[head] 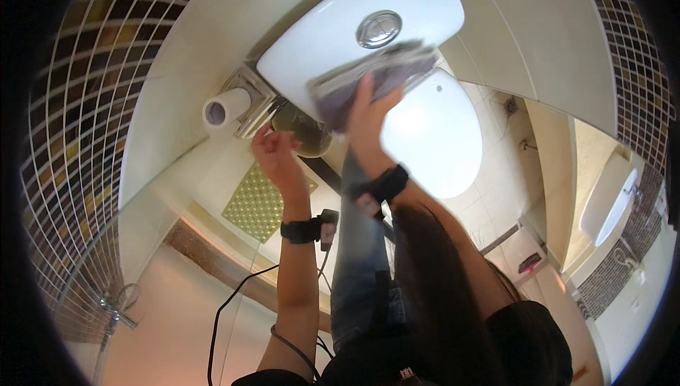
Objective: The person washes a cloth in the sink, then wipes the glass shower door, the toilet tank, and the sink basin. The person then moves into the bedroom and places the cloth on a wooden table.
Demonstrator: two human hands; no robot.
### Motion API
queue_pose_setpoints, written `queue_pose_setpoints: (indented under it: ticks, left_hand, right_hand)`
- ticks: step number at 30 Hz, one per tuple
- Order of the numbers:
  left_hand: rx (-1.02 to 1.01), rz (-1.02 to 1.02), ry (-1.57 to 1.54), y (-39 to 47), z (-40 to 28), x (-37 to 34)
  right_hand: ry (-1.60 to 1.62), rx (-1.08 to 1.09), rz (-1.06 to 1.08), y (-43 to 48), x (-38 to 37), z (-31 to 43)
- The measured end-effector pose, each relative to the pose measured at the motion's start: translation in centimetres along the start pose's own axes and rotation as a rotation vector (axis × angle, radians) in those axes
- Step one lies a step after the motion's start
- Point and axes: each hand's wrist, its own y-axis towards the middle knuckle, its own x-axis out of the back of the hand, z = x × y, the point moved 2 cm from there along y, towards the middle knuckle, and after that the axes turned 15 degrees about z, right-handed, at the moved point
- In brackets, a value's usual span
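Note:
My right hand (372,115) holds a flat, pale-edged purple-grey bundle (340,102) in front of the white toilet cistern (324,30). Motion blurs the bundle, so I cannot tell whether it is folded cloth or a packet. The closed white toilet lid (435,136) is to the right of that hand. My left hand (279,160) has loosely curled fingers and nothing visible in them. Its raised index finger is at the edge of the metal toilet-paper holder (255,118); whether they touch is unclear. A white paper roll (228,107) sticks out from the holder.
A round olive-coloured bin (308,133) stands below the holder. Beyond my left hand lies a green perforated mat (255,200). A chrome flush button (380,29) tops the cistern. Black cables (220,311) hang by my left arm. A washbasin (616,205) is at the right.

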Motion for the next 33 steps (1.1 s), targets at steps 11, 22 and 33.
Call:
queue_pose_setpoints:
  ticks: [11, 22, 33]
  left_hand:
    - [-0.055, 0.059, 0.184, 1.9, -2.1, -1.1]
    - [0.004, 0.049, 0.104, -1.6, 2.2, 1.5]
    - [0.095, 0.173, 0.031, -4.2, 0.5, 0.6]
  right_hand:
    - [1.023, -0.052, 0.085, 12.3, 0.9, -13.0]
    - [1.4, -0.503, 0.129, 8.2, -8.1, -23.4]
    - [0.71, -0.018, 0.621, -3.1, -1.9, -9.0]
